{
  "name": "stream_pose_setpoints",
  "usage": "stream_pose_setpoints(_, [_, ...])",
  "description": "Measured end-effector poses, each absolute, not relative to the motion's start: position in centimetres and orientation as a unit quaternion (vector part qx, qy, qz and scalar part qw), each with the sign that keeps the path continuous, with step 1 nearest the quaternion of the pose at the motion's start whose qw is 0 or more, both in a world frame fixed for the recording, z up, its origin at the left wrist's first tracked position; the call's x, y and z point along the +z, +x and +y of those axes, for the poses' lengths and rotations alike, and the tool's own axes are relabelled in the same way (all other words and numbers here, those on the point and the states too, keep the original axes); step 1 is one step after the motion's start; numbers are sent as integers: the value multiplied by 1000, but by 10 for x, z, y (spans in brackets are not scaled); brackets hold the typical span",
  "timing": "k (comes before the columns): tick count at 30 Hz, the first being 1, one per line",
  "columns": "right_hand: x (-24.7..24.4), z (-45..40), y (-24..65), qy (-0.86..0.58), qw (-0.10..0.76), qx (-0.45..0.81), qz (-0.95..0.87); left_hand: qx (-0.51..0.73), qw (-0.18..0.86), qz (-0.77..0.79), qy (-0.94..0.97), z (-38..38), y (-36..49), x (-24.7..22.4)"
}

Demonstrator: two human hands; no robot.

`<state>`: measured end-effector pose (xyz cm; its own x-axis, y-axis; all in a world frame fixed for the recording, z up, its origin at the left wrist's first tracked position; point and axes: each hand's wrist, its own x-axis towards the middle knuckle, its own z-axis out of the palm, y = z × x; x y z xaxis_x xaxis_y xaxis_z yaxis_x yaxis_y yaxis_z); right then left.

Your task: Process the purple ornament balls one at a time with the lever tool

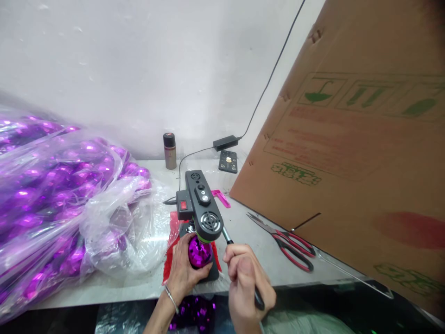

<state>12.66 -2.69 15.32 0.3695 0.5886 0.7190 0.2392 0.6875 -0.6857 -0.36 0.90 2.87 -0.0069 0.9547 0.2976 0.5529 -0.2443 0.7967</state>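
Note:
My left hand (187,269), with a silver bangle at the wrist, curls its fingers and thumb around a shiny purple ball (200,253). The ball sits directly beneath the head of a black bench machine (205,204) that has round vents, a small side box and a red switch (183,205). On the machine's right side, my right hand (248,280) is closed around a black-gripped lever (259,299) on a metal rod. The ball's underside and part of the machine's base are hidden by my left hand.
Clear plastic bags of purple balls (62,195) fill the left. Red-handled scissors (290,243) lie right, beside a big leaning cardboard box (347,139). Behind are a bottle (170,152), a power adapter (225,143) with cable and a dark card-like item (228,162). More purple balls (196,313) are below the edge.

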Motion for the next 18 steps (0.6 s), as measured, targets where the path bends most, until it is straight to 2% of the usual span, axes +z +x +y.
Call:
stream_pose_setpoints(11, [153, -20, 120, -371, 756, 104, -530, 395, 272, 581, 658, 5, -2, 46])
stream_pose_setpoints(18, [146, -20, 119, -383, 762, 103, -512, 406, 255, 574, 663, 6, -1, 48])
